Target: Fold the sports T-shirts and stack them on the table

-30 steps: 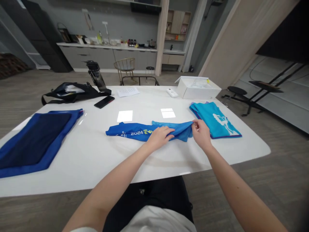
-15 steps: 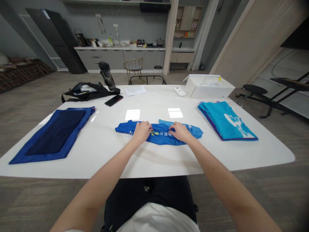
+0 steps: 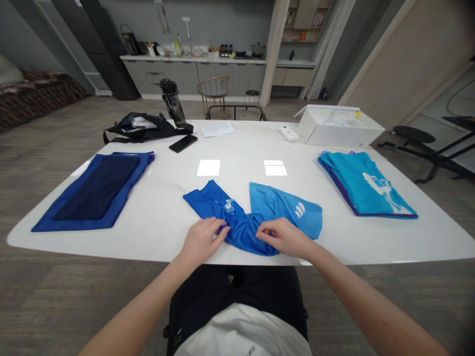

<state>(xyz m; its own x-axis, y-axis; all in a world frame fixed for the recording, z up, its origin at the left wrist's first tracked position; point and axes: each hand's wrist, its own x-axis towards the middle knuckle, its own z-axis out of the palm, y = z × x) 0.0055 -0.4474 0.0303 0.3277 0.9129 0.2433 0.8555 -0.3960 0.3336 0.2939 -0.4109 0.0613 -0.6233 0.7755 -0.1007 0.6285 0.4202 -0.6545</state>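
A crumpled blue garment (image 3: 241, 232) lies on the white table (image 3: 178, 198) in front of me, with a lighter blue part (image 3: 289, 207) spread to its right. White printing shows on both parts. My left hand (image 3: 204, 240) pinches its near left edge between thumb and fingers. Farther right, my right hand (image 3: 284, 237) is closed on the gathered cloth, its fingers curled. The cloth between the two hands is bunched and wrinkled.
To the left lies a folded dark and bright blue cloth (image 3: 126, 198). A folded turquoise garment (image 3: 356, 173) is on the right. Farther back are a black bag (image 3: 148, 132), a bottle (image 3: 173, 104), a phone (image 3: 183, 143), a paper (image 3: 218, 129), a white device (image 3: 288, 133) and a white box (image 3: 334, 131).
Both hands have moved toward me, drawing the garment's middle nearer the table edge. Its printed lettering has turned out of sight, and the lighter blue part has spread out more.
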